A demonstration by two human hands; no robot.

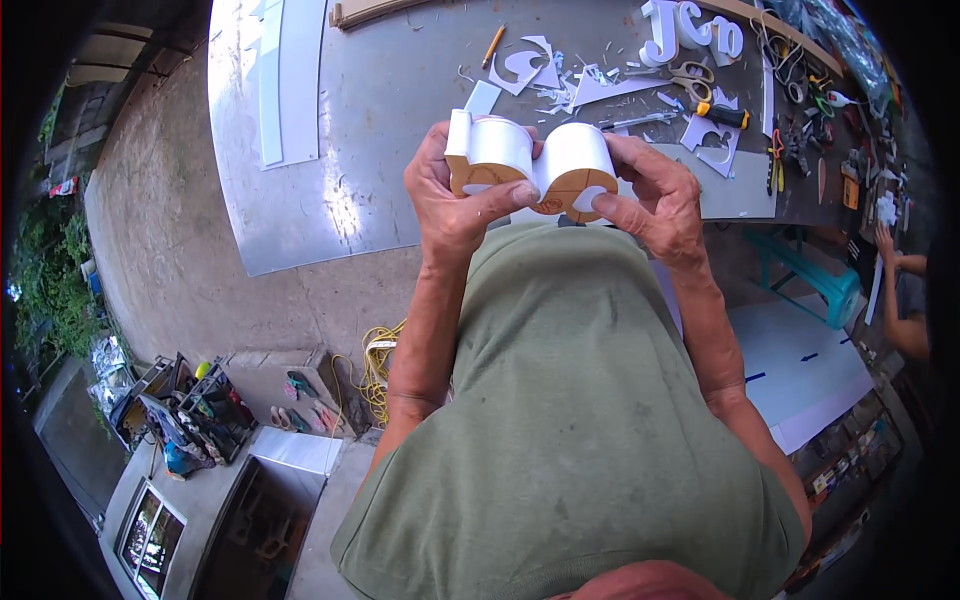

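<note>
Both hands hold a thick white block letter (577, 152) with two rounded lobes and a tan, paper-like face marked with pen lines. My left hand (450, 195) grips its left end, thumb pressed on the tan face and fingers behind. On the right lobe, my right hand (655, 195) has its thumb on the lower face and its fingers along the side. The letter is held just over the near edge of the grey worktable (390, 110). Parts of the fingers are hidden behind it.
Finished white letters (690, 35) stand at the far right. Scissors (692, 78), a yellow-black screwdriver (722, 115), a pencil (493, 46), a pen-like knife (640, 121) and white offcuts lie nearby. Right of me are a teal stool (815, 278) and another person's arm (905, 300). Yellow cord (376, 372) lies left.
</note>
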